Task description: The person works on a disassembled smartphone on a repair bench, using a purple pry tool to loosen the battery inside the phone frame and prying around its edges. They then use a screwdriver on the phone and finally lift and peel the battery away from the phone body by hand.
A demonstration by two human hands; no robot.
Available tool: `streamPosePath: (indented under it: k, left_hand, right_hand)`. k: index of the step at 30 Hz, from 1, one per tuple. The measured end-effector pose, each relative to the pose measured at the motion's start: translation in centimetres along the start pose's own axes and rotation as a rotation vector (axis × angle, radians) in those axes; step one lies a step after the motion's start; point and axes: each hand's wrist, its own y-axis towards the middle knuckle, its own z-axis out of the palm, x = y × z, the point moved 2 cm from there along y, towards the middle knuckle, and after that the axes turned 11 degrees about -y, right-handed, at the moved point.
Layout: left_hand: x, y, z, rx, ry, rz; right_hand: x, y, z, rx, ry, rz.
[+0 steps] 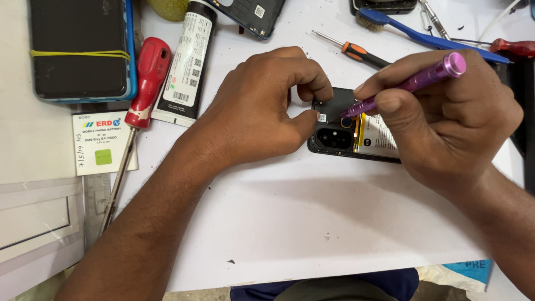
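Opened phone [356, 136], with its back cover off and its pale battery exposed, is laid flat on the white table [312, 223], near the far right part of it, between the two hands. It is steadied by the left hand [262, 111], whose thumb and curled fingers are pressed together on the phone's upper left corner, beside the camera block. A purple screwdriver [407, 83] is gripped by the right hand [451, 122], the fingers clamped tightly around its shaft, and its tip is set down on the phone's dark upper part, just right of the left thumb. A second phone in a blue case [83, 47], bound by a yellow rubber band, is seen at the far left. A red-handled screwdriver [146, 83] is laid just beside it, next to a long black-and-white battery [189, 61]. A blue brush [423, 36] and a small orange-handled screwdriver [351, 50] are placed beyond the hands.
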Motion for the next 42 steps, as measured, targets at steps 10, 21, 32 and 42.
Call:
streamPosePath:
  k: [10,21,32,42]
  left_hand:
    - [0.0,0.1,0.1,0.006,0.008,-0.014]
    - [0.0,0.1,0.1,0.006,-0.001,-0.013]
    - [0.0,0.2,0.2,0.014,0.024,-0.027]
    - [-0.1,0.1,0.2,0.021,0.045,-0.042]
  right_hand:
    - [-0.3,-0.6,-0.2,-0.020,-0.001,0.010]
    - [-0.3,-0.3,0.0,-0.001,-0.025,-0.005]
    - [-0.9,-0.5,-0.2,0.028,-0.073,0.195]
    - [-0.4,-1.2,-0.4,-0.029,0.040,0.099]
